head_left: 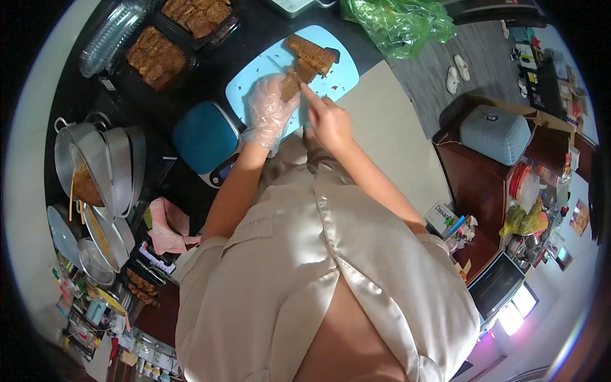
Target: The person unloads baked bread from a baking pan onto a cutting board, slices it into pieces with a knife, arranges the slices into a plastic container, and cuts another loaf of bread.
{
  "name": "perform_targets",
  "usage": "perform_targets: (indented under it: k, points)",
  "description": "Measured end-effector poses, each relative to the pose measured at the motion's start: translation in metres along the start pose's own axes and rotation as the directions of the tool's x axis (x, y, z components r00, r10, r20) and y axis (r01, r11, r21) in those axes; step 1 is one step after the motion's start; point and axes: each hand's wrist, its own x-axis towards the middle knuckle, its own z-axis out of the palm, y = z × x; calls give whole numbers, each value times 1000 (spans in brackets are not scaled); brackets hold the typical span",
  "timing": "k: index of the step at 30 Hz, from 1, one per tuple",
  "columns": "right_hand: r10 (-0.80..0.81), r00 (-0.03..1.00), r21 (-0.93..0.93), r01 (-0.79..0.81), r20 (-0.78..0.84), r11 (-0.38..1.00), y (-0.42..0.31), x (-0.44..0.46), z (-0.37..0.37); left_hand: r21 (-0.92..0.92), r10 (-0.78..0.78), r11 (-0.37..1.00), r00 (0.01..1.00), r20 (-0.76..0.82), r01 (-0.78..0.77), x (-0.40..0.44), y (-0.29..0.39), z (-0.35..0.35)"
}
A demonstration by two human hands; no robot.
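Observation:
My left hand (268, 105), in a clear plastic glove, is closed around a small piece of brown cake (290, 88) at the near side of a light blue cutting board (245, 92). My right hand (330, 124) is bare, its index finger stretched against that piece and its other fingers curled. Whatever those curled fingers hold, if anything, is hidden from above. Just beyond my hands, a larger brown cake chunk (310, 54) with a ridged, dark top lies on the board, a cut block (305, 71) against it. Crumbs are scattered around them.
A kitchen scale (205, 138) stands left of the board. Black trays of brown cake (156, 57) and a clear lid (114, 38) sit at the far left. Metal bowls (118, 165) are stacked nearer. A green plastic bag (401, 25) lies at the back right.

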Motion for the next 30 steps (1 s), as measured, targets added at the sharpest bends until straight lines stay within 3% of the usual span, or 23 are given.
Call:
perform_targets:
  k: [3,6,10,14,17,19,22,30]
  points:
    - [40,999,-33,-39,27,999,-2,-7,-2,10,-33,999,999,25,33,3,-2,-4]
    - [42,999,18,-42,9,999,8,-34,-8,-8,61,998,998,10,-61,0,1,-6]
    - [17,1000,-33,-18,-9,999,11,-14,23,15,42,999,999,8,-42,0,-3,-1]
    - [4,1000,-14,-4,-4,1000,36,-55,8,33,9,999,999,35,-10,2,2,-6]
    - [84,995,10,-85,53,996,50,-77,1,17,-15,1000,1000,26,14,-2,1,-8]
    - [12,1000,75,-12,-5,997,40,-54,-11,-13,6,1000,1000,-9,-6,-2,9,-18]
    - [27,999,139,-21,-41,990,15,-41,-30,-70,-53,996,999,-3,52,-14,4,-26]
    - [3,1000,43,-5,28,999,1,-34,-29,1,-7,1000,1000,-6,7,-13,-3,-17]
